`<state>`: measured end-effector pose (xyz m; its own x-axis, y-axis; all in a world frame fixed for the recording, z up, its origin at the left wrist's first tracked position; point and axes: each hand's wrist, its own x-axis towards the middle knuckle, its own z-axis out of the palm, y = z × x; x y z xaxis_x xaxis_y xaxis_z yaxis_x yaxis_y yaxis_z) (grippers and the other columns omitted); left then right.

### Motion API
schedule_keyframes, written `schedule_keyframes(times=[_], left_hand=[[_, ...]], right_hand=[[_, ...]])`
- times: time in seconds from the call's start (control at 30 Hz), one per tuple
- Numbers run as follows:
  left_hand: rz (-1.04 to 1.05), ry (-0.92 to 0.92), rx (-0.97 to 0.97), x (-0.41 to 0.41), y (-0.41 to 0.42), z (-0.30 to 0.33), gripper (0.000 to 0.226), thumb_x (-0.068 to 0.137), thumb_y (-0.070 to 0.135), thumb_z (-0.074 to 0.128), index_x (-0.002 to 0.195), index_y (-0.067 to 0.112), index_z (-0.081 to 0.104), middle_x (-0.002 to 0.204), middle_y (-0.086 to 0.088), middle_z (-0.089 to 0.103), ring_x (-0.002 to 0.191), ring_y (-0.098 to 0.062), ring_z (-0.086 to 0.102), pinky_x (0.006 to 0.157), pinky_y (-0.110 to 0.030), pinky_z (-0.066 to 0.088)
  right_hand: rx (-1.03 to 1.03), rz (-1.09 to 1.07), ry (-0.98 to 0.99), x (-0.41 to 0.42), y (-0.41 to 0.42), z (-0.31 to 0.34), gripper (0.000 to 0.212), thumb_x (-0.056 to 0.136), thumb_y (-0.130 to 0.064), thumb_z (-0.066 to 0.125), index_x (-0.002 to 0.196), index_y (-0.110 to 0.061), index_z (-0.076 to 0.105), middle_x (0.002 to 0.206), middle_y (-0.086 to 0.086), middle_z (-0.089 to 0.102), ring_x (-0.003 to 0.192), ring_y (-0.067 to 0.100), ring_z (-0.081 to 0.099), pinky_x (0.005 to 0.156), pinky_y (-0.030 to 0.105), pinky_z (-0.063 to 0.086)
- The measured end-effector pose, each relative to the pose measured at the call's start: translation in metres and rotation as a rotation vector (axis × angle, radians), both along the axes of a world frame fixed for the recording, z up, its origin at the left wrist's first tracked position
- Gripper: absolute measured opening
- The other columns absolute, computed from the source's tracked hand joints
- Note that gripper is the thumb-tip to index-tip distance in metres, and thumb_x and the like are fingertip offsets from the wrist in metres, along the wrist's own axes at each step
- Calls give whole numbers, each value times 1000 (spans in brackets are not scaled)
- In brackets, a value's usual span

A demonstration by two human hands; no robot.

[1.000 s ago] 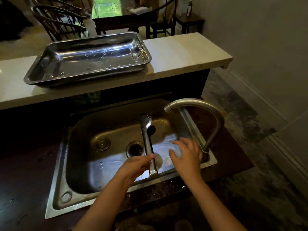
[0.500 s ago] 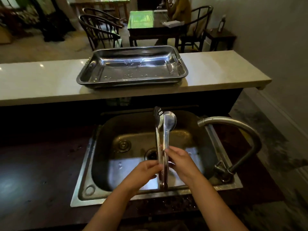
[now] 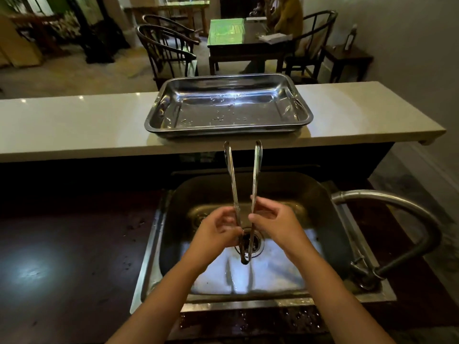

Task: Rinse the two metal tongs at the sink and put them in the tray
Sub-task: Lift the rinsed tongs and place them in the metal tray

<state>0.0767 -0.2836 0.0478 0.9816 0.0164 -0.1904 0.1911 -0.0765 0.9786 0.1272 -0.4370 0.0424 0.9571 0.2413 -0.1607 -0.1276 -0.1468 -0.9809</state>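
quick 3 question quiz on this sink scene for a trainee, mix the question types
1. True or false: the tray on the counter already holds tongs.
2. How many hands grip the tongs? A) none B) one C) two
3. Fill in: the tongs' arms are spread in a V with the hinge pointing ____.

Key
1. False; only water drops lie in it.
2. C; the left hand and right hand each hold an arm, above the sink.
3. Down, toward the drain.
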Motion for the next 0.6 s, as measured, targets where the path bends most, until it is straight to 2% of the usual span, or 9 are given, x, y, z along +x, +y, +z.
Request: schedule_keyframes(times=[0.07, 0.13, 0.2, 0.3, 0.4, 0.6], left_hand=[[-14, -76, 49, 6, 13, 6, 38, 81, -1, 63, 107, 26, 56, 100, -9, 63, 81, -7, 68, 63, -15, 56], [-38, -135, 81, 15, 27, 15, 38, 80, 0, 65, 109, 24, 56, 98, -6, 64, 78, -4, 67, 62, -13, 53], [-54, -180, 66, 26, 41, 26, 37, 80, -1, 65, 103, 28, 59, 90, -1, 65, 74, -2, 67, 59, -13, 54], [-84, -241, 87, 45, 65, 41, 38, 82, 1, 63, 103, 32, 58, 82, 4, 68, 73, -4, 71, 59, -15, 56], [-115, -251, 104, 65, 82, 56, 38, 81, 4, 65, 114, 20, 57, 80, 1, 72, 71, -12, 73, 62, -21, 59], [-201, -122, 53, 112, 101, 106, 29, 80, 11, 69, 105, 17, 57, 63, 6, 75, 60, -12, 72, 52, -18, 56]], right_hand=[[-10, -32, -83, 2, 9, 6, 51, 77, -6, 70, 125, -18, 57, 102, -5, 69, 95, 7, 65, 87, 28, 54], [-6, -69, -161, 6, 20, 16, 52, 75, -6, 72, 121, -26, 58, 93, -13, 69, 85, -3, 66, 78, 13, 54], [-21, -103, -229, 11, 32, 26, 52, 75, -8, 72, 118, -34, 56, 92, -17, 68, 85, -4, 66, 74, 7, 51], [-51, -148, -282, 19, 53, 41, 51, 78, -8, 70, 121, -30, 55, 93, -20, 66, 90, -4, 65, 80, 11, 52], [-41, -204, -290, 29, 70, 55, 50, 78, -5, 69, 125, -15, 56, 92, -12, 67, 92, 5, 65, 85, 25, 54], [-9, -231, -178, 67, 86, 105, 42, 81, -8, 68, 122, -9, 57, 88, -5, 67, 83, 7, 66, 67, 18, 58]])
